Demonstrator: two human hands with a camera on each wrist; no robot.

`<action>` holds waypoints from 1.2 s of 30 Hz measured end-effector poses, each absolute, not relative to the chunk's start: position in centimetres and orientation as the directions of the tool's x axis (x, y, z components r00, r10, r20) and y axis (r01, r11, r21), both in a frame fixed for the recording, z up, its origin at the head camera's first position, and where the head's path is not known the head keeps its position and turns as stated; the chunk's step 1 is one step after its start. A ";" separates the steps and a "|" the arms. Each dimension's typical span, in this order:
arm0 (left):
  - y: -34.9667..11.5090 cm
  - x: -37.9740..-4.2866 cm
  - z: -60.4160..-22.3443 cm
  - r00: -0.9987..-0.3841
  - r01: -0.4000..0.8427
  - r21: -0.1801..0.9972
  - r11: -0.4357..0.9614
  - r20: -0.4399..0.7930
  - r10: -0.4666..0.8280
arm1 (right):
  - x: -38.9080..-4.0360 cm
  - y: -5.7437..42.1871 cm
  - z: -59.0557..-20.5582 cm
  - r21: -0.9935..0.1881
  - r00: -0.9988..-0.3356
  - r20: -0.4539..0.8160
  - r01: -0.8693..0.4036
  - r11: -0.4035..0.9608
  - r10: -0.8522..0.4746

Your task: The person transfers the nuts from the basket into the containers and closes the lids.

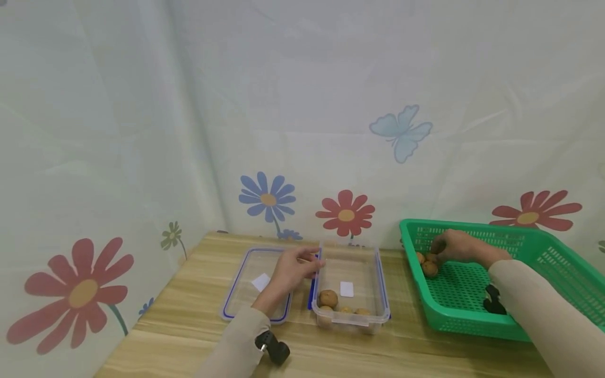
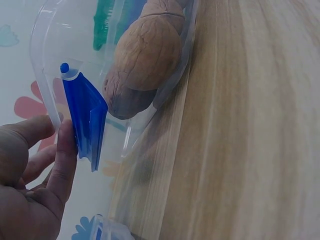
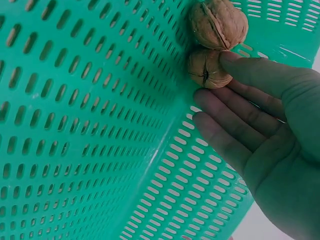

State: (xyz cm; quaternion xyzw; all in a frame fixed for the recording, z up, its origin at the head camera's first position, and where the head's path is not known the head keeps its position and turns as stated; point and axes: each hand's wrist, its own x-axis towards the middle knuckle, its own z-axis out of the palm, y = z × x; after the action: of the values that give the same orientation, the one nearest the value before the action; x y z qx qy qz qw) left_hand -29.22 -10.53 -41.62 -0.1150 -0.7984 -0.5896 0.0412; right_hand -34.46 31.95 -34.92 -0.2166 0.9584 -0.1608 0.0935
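My left hand (image 1: 294, 270) is at the left rim of a clear plastic food container (image 1: 383, 283). In the left wrist view, its thumb and a finger (image 2: 65, 155) pinch the rim beside a blue latch (image 2: 87, 117). Several walnuts (image 1: 328, 298) lie at the container's near end, by a small white label (image 1: 347, 289). Inside a green basket (image 1: 427, 302), my right hand (image 1: 456, 245) grips a walnut (image 3: 206, 70), thumb on one side and fingers on the other. Another walnut (image 3: 220, 25) lies against it in the basket's corner.
A clear lid (image 1: 236, 294) with a blue seal lies left of the container, a white label (image 1: 261, 282) on it. Everything stands on a wood-grain table (image 1: 175, 315). Behind hangs a pale curtain (image 1: 302, 105) printed with flowers and a butterfly.
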 end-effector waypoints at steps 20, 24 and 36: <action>-10.5 -29.6 -42.0 -0.970 0.232 0.937 0.262 0.200 0.140 | -31.8 30.0 -30.2 -0.349 -0.875 0.159 -0.483 0.803 -0.457; -10.5 -29.6 -42.0 -0.967 0.243 0.935 0.258 0.211 0.145 | -30.7 28.6 -28.6 -0.358 -0.871 0.210 -0.492 0.794 -0.445; -10.5 -29.4 -41.9 -0.970 0.233 0.934 0.271 0.202 0.137 | -26.1 24.2 -25.4 -0.356 -0.826 0.326 -0.558 0.750 -0.460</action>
State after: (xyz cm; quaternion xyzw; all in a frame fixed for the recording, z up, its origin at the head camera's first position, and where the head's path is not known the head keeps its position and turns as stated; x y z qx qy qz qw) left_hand -29.43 -10.47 -41.87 -0.1163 -0.7960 -0.5926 0.0405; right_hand -26.13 24.19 -25.42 -0.2738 0.9290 -0.2237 -0.1097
